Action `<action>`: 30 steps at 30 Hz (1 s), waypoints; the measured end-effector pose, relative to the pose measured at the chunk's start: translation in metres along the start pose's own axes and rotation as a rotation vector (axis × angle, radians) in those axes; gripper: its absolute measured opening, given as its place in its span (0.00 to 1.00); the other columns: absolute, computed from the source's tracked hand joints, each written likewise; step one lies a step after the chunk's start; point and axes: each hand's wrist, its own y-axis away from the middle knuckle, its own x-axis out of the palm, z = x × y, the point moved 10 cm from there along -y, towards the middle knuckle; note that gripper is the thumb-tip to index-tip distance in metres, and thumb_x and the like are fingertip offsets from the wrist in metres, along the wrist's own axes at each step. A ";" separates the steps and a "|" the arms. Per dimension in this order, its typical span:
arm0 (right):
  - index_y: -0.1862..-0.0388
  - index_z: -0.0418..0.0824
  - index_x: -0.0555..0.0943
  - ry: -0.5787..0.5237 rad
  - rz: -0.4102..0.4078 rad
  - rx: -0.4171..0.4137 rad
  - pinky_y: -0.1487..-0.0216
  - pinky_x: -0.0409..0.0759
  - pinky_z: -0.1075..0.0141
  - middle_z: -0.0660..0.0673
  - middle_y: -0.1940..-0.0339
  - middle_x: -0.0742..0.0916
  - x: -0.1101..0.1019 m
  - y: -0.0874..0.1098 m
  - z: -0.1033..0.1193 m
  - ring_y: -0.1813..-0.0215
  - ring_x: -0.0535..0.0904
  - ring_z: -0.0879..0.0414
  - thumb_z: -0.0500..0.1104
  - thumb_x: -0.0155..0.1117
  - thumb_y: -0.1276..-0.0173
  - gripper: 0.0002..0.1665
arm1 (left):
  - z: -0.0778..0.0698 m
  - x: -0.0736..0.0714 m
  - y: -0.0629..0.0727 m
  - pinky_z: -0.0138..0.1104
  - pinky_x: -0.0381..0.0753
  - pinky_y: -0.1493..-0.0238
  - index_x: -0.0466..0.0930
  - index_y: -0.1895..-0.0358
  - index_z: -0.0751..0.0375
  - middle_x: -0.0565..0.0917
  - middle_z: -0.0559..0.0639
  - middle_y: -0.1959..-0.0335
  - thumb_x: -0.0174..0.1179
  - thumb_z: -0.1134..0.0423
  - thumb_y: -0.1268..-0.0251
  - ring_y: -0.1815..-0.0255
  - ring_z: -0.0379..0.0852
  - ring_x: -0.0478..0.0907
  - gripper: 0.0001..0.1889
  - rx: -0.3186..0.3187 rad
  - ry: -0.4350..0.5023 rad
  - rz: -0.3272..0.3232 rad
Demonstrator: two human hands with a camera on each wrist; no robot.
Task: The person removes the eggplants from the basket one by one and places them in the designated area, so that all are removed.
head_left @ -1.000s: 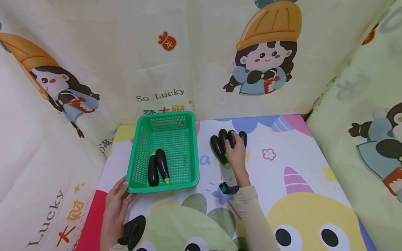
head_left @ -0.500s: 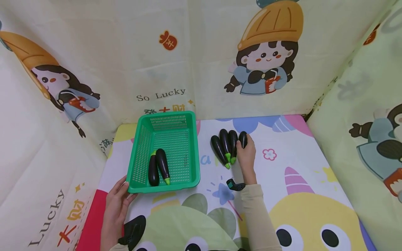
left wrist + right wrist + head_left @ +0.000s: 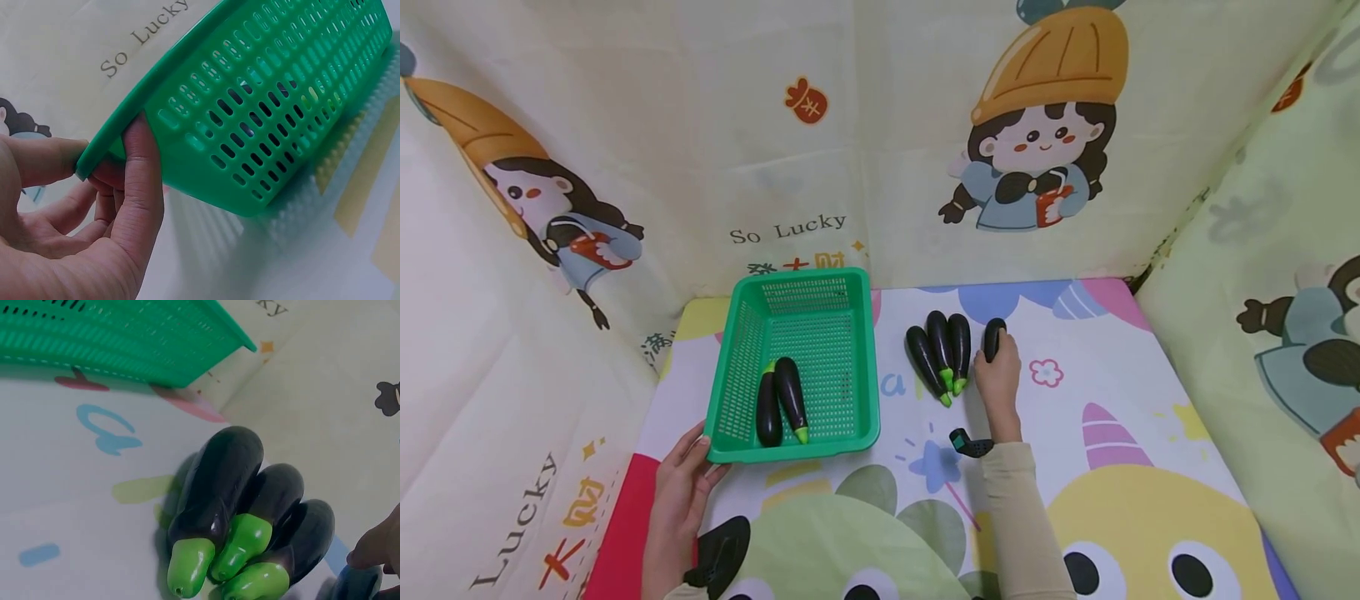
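My left hand (image 3: 679, 492) pinches the near-left corner of the green plastic basket (image 3: 867, 367). In the left wrist view, the rim of the basket (image 3: 206, 144) sits between the thumb and fingers. Two dark purple eggplants (image 3: 790, 396) with green stems lie in the basket. To its right, my right hand (image 3: 1000, 383) grips a single eggplant (image 3: 994, 337), whose stem end is hidden by the hand. Just left of this hand, three more eggplants (image 3: 938, 350) lie side by side on the table, their green stems toward me.
A printed cloth (image 3: 1075, 342) covers the table. Cream fabric walls (image 3: 895, 150) with cartoon figures stand at the back, left and right. A black wrist camera (image 3: 972, 444) is strapped to the right wrist, and another (image 3: 724, 554) to the left.
My right hand has moved right from over the row to its rightmost eggplant, which has shifted right, apart from the other three. The left hand keeps its grip on the basket.
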 end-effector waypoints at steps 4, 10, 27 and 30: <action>0.19 0.26 0.58 0.036 0.015 0.011 0.19 0.63 0.38 0.25 0.20 0.66 -0.001 -0.001 -0.004 0.19 0.62 0.30 0.35 0.59 0.26 0.40 | 0.001 0.001 0.000 0.29 0.88 0.48 0.53 0.15 0.47 0.84 0.29 0.45 0.55 0.55 0.18 0.47 0.33 0.87 0.34 -0.006 -0.007 0.000; 0.19 0.27 0.58 0.046 0.033 0.034 0.18 0.62 0.39 0.25 0.20 0.66 -0.002 -0.003 -0.009 0.18 0.62 0.31 0.33 0.59 0.26 0.40 | 0.000 0.001 0.000 0.29 0.88 0.49 0.55 0.16 0.47 0.84 0.29 0.45 0.55 0.55 0.19 0.47 0.33 0.87 0.34 0.001 -0.001 -0.006; 0.19 0.32 0.62 -0.147 -0.013 0.142 0.23 0.70 0.40 0.29 0.20 0.69 -0.014 -0.002 -0.032 0.22 0.68 0.30 0.36 0.60 0.25 0.38 | -0.001 0.001 0.001 0.29 0.88 0.49 0.54 0.15 0.48 0.83 0.29 0.45 0.55 0.55 0.19 0.48 0.33 0.87 0.34 0.007 -0.002 -0.017; 0.20 0.33 0.64 -0.239 -0.032 0.142 0.27 0.76 0.41 0.31 0.20 0.70 -0.016 -0.001 -0.034 0.23 0.71 0.30 0.36 0.61 0.25 0.37 | -0.001 0.001 0.001 0.29 0.88 0.49 0.55 0.16 0.47 0.83 0.30 0.45 0.55 0.55 0.19 0.48 0.33 0.87 0.34 0.006 -0.001 -0.022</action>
